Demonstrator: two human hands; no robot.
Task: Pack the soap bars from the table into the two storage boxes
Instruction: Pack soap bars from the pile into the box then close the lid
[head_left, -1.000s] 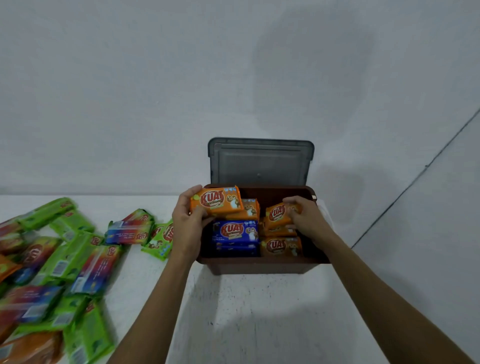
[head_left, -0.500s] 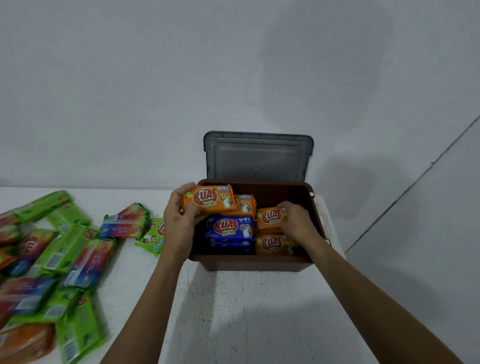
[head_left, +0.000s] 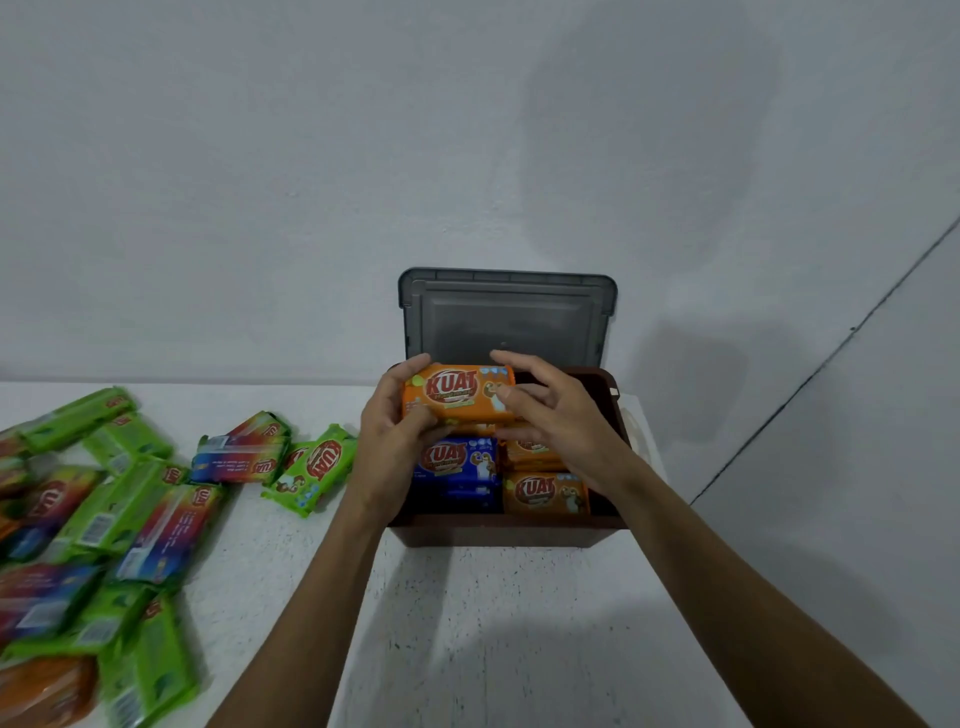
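An orange KUAT soap bar (head_left: 460, 392) is held label up over the far part of the brown storage box (head_left: 498, 532), just above the bars already packed. The left hand (head_left: 395, 441) grips its left end, thumb on the near edge and fingers curled over the far edge. The right hand (head_left: 558, 421) holds its right end, half closed, with the index finger arched over the top and the other fingers bent across the label.

Inside the box a blue KUAT soap bar (head_left: 457, 462) lies near the left. To its right sits an orange bar (head_left: 545, 492) against the near wall, and a stack of orange bars (head_left: 530, 449) lies farther in, partly hidden by the right hand. The box's grey lid (head_left: 506, 317) stands upright behind it, in front of the wall (head_left: 311, 182).

The box stands on a white speckled table (head_left: 467, 623), close to its right edge. Left of the box, loose bars lie on the table: a green bar (head_left: 317, 467) nearest the left hand, a multicoloured bar (head_left: 244, 447) beside it, and farther left a heap of green and multicoloured bars (head_left: 104, 519) overlapping one another, some cut off by the frame's edge.
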